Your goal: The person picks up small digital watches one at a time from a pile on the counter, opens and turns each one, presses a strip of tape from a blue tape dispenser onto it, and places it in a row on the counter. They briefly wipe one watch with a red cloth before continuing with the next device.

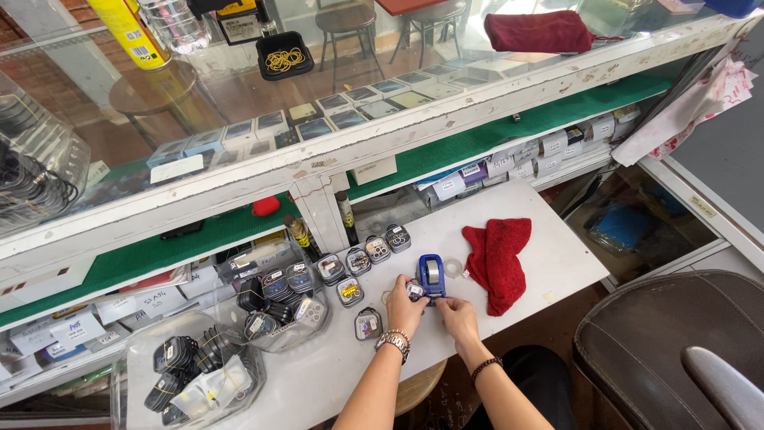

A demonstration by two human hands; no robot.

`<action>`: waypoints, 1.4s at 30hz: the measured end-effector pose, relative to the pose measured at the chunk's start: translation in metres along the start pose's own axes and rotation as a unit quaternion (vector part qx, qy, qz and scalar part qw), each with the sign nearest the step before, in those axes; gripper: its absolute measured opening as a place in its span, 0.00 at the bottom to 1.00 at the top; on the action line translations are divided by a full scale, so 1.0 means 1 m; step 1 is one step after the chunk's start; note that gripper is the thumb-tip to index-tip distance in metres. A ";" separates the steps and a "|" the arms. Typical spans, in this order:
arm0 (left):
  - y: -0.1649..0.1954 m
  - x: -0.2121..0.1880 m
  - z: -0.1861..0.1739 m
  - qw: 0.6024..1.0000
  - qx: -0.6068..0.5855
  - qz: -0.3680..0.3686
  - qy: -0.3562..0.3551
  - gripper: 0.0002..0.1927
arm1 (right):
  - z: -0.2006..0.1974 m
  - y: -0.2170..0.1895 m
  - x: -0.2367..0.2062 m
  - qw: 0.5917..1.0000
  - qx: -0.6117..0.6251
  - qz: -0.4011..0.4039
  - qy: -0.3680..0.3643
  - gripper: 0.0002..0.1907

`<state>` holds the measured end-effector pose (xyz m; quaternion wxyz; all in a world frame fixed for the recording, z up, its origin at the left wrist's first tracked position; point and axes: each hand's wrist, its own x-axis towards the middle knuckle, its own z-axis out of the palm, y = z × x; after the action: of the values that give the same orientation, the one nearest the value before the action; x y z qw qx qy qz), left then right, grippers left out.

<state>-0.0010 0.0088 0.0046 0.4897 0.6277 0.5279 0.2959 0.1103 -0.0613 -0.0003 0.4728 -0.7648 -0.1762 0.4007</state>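
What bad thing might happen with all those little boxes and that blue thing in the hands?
The blue device held by the left hand and right hand sits near the white table's front edge, so it might slip off. A wrist could also knock the small square case or the row of cases out of line.

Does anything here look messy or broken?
The red cloth lies crumpled on the white shelf, not folded. The white paint on the glass counter's frame is chipped and worn. Both hands, left and right, are at the blue device.
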 end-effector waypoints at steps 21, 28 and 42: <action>-0.001 -0.001 -0.079 0.968 -0.231 -0.044 -0.089 0.19 | -0.005 -0.023 -0.012 0.971 0.153 -0.154 -0.096 0.10; 0.014 -0.008 -0.102 0.917 -0.367 -0.081 -0.131 0.15 | -0.018 -0.119 -0.029 0.912 -0.026 -0.217 -0.346 0.10; 0.028 -0.015 -0.109 0.972 -0.206 0.003 -0.110 0.13 | -0.005 -0.158 -0.047 0.858 -0.222 -0.280 -0.368 0.24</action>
<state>-0.0911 0.0279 0.0704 0.6627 0.5436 0.3962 0.3292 0.1023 -0.0171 0.1589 0.2831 -0.5645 -0.6283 0.4543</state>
